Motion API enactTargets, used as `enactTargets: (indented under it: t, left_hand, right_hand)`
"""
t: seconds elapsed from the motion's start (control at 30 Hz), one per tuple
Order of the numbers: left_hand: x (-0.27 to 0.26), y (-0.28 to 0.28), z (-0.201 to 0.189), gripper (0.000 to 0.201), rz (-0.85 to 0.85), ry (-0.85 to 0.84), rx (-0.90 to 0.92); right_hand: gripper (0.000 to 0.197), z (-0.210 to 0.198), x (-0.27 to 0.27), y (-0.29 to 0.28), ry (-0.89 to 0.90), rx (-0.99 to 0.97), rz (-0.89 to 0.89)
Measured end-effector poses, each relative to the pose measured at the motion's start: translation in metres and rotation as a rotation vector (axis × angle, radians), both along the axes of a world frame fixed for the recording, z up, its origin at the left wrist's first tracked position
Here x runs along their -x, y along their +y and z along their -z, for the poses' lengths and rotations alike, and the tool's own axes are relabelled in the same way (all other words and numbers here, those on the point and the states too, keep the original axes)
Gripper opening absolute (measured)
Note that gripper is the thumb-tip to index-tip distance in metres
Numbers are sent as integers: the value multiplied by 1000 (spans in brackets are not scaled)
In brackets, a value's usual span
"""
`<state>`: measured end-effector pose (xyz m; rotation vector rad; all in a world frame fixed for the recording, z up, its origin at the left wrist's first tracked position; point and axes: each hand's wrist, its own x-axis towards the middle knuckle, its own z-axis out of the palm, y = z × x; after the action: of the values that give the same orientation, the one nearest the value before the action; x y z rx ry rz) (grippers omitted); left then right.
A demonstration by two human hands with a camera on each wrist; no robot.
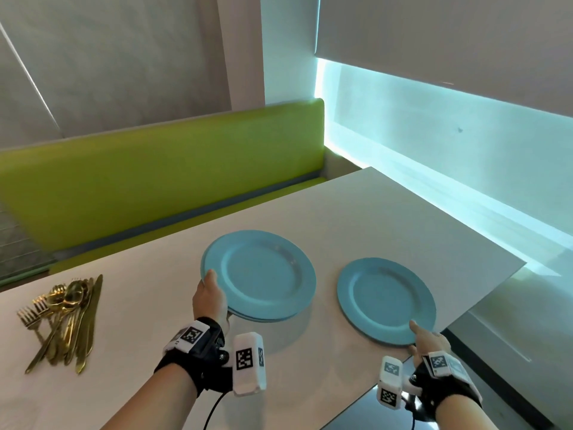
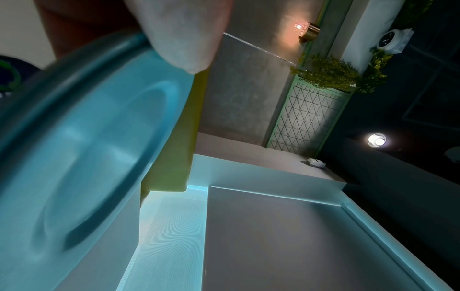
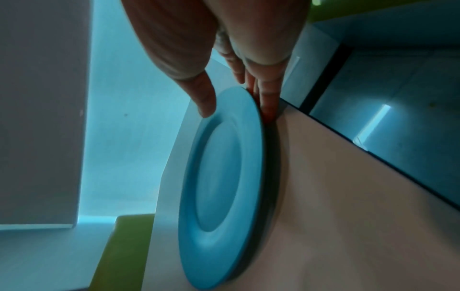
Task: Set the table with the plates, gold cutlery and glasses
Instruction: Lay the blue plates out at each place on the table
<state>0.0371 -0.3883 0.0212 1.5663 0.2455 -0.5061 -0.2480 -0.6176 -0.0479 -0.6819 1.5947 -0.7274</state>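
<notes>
A stack of blue plates hovers just above the white table. My left hand grips its near left rim, thumb on top. A single blue plate lies near the table's right front edge. My right hand pinches its near rim, thumb on top and fingers underneath. A pile of gold cutlery lies at the far left of the table. No glasses are in view.
A green bench runs along the table's far side. The table's right edge drops off close to the single plate, with a lit wall strip beyond it. Bare tabletop lies between the cutlery and the plates.
</notes>
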Motion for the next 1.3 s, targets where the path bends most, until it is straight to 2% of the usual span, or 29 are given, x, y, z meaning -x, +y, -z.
enactTargets:
  t: [0.1, 0.17, 0.2, 0.27, 0.4, 0.5, 0.57, 0.63, 0.7, 0.77, 0.87, 0.97, 1.07, 1.1, 1.23, 1.3]
  left_hand:
    - [-2, -3, 11, 77, 31, -12, -3]
    - [2, -3, 11, 76, 54, -7, 3]
    - [3, -3, 12, 73, 70, 2, 7]
    - [7, -2, 15, 61, 105, 20, 12]
    - [20, 7, 8, 39, 192, 40, 22]
    - [35, 21, -7, 26, 240, 42, 53]
    - [38, 33, -9, 16, 238, 47, 91]
    - [38, 50, -5, 15, 225, 53, 120]
    - [37, 72, -2, 14, 221, 58, 127]
    - [36, 96, 1, 13, 206, 79, 145]
    - [28, 130, 12, 33, 156, 72, 111]
    - [12, 166, 28, 44, 72, 37, 14]
    - [2, 200, 22, 72, -12, -16, -87]
    - [-2, 210, 19, 74, -37, -34, -117]
    - [-10, 246, -3, 60, -144, -111, -176]
    - [-12, 259, -12, 54, -137, -149, -217]
  right_hand:
    - [46, -2, 3, -3, 255, 1, -107]
    - [51, -15, -2, 6, 402, 102, -176]
    - [52, -20, -8, 12, 420, 167, -220]
    - [47, -30, -25, 24, 357, 264, -372]
    - [35, -44, -62, 59, 65, 280, -567]
    - [35, -47, -76, 89, 16, 259, -674]
    - [45, -43, -75, 104, 44, 278, -624]
    - [56, -41, -71, 116, 18, 270, -567]
    - [46, -44, -70, 136, -84, 204, -564]
    - [27, -48, -71, 161, -184, 99, -548]
    - [15, -47, -70, 196, -287, -18, -457]
    - [17, -40, -65, 222, -357, -59, -365]
    - [21, -32, -59, 244, -369, -58, -286]
    - [25, -29, -58, 252, -374, -59, -262]
    - [35, -18, -57, 279, -409, -80, -168]
    - [36, -16, -58, 289, -415, -91, -128]
